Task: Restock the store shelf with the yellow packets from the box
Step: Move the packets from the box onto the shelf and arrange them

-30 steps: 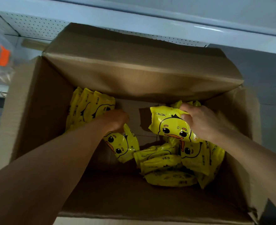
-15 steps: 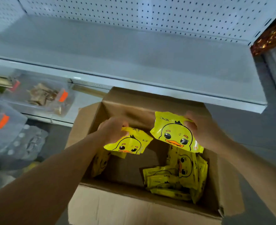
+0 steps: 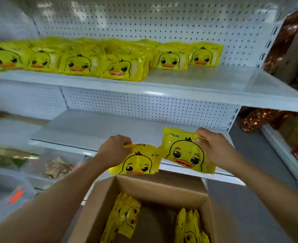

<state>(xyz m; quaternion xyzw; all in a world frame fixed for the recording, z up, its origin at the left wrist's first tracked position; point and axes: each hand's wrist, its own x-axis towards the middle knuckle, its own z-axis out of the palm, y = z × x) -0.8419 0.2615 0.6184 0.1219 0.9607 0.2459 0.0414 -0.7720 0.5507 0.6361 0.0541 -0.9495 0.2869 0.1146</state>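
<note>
Head view: both hands raised above the open cardboard box, each with one yellow duck-print packet. Left hand pinches the top left corner of the left packet; the packet hangs face toward the camera, duck upright, long axis roughly horizontal, top edge tilted slightly up to the left. Right hand grips the upper right corner of the right packet, fingers curled over the top edge; print faces the camera, duck upright, long axis horizontal and sloping down toward the right. The two packets sit side by side, inner edges touching or slightly overlapping; cannot tell which. Both are held in front of the bare lower shelf, not resting on it. Upper shelf carries a row of the same packets, standing on edge with faces forward, filling the left and middle; right end bare. In the box, two groups of packets stand on edge: one left, one right. Clear bins with goods lie at lower left; red-gold bags at far right.
</note>
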